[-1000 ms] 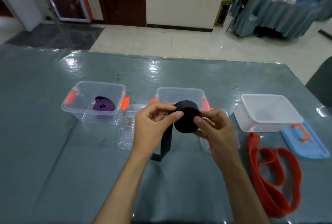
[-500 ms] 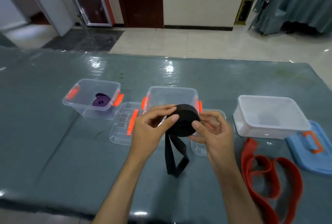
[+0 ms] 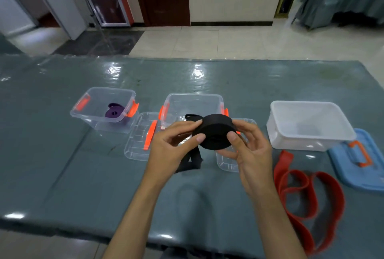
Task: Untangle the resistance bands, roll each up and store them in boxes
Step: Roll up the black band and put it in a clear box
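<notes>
Both of my hands hold the black band (image 3: 215,132) above the table (image 3: 62,165): my left hand (image 3: 172,148) pinches the roll's left side between thumb and fingers, my right hand (image 3: 247,146) curls round its right, and a loose tail hangs below. Behind it stands the middle clear box (image 3: 194,103). The left clear box (image 3: 97,103) holds the rolled purple band (image 3: 113,112). The white box (image 3: 307,123) stands right, the red band (image 3: 307,196) lying unrolled before it.

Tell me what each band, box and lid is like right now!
Black band: mostly rolled, tail loose, held by both hands.
Purple band: rolled, in left box.
Red band: unrolled, on table.
Middle box: open, empty.
White box: open, empty.
Blue lid: off, on table.
</notes>
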`<state>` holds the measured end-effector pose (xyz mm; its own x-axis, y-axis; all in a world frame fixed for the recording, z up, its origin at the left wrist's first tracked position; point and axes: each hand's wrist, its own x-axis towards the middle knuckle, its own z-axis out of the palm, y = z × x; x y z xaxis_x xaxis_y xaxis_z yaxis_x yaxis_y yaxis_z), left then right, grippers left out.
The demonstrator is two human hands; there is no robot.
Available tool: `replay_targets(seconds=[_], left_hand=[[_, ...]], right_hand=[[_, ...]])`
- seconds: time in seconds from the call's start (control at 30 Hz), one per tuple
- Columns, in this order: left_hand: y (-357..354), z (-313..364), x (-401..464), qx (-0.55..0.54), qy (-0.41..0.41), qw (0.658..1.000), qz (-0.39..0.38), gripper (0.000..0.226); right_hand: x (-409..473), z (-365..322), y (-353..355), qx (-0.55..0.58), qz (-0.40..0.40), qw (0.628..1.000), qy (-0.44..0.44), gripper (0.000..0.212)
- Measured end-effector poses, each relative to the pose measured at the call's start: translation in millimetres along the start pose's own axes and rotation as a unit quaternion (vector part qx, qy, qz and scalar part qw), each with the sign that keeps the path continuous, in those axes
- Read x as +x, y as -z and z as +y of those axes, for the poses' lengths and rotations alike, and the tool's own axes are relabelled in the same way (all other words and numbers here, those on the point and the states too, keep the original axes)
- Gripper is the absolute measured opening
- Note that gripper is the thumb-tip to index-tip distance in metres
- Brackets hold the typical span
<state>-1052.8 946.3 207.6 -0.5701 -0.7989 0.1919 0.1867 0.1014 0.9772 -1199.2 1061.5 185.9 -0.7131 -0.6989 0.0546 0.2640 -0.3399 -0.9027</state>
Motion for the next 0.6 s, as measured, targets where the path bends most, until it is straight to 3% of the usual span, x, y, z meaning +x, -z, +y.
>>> replay_targets(seconds=[0.23,0.37,0.5,0.6], left_hand=[[6,4,8,0.027,-0.029,0.999,0.008,0.031],[13,-1,19,-0.015,-0.031,0.999,-0.007,0.018],[37,-1,30,-0.026,0.012,0.999,-0.046,0.024],[54,-2,42,-0.037,0.017,0.999,-0.029,0.025]], right_hand=[[8,-8,6,-0.068,-0.047,0.997,-0.008,0.028],[12,-3,-10,-0.084,-0.015,0.996,0.029,0.022],[15,7,-28,-0.036,0.01,0.999,0.025,0.031],[13,23,-44,-0.033,0.019,0.999,-0.01,0.028]])
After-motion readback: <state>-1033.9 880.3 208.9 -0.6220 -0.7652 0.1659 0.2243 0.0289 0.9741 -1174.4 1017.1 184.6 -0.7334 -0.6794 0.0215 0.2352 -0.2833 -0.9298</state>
